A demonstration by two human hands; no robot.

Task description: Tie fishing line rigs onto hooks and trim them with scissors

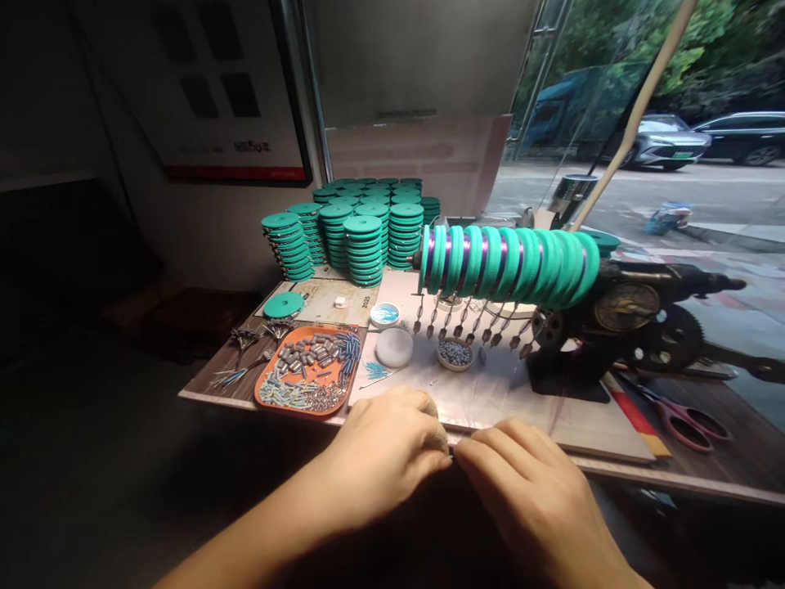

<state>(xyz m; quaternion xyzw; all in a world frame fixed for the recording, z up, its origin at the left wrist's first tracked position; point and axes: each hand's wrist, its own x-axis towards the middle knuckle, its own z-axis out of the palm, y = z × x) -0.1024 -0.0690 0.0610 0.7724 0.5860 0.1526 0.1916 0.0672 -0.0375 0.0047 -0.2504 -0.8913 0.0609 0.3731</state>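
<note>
My left hand (398, 446) and my right hand (521, 474) come together at the front edge of the table, fingers closed in a pinch. A tiny dark bit shows between the fingertips, too small to name. Just beyond them lies a pale board (417, 401) with a white round dish (393, 348), a small bowl of grey beads (455, 353) and a little bunch of blue-tipped pieces (375, 372). Green foam spools (509, 262) wound with purple line sit in a row on a winding machine (631, 307). Short lines with metal weights hang below them.
Left of the board is an orange tray (261, 391) of weights and small parts. Stacked green spools (363, 254) stand behind, with one single spool (284, 304) nearer. Red-handled scissors (690, 425) lie at the right. Bundles of wire-like pieces (244, 339) lie at the left edge.
</note>
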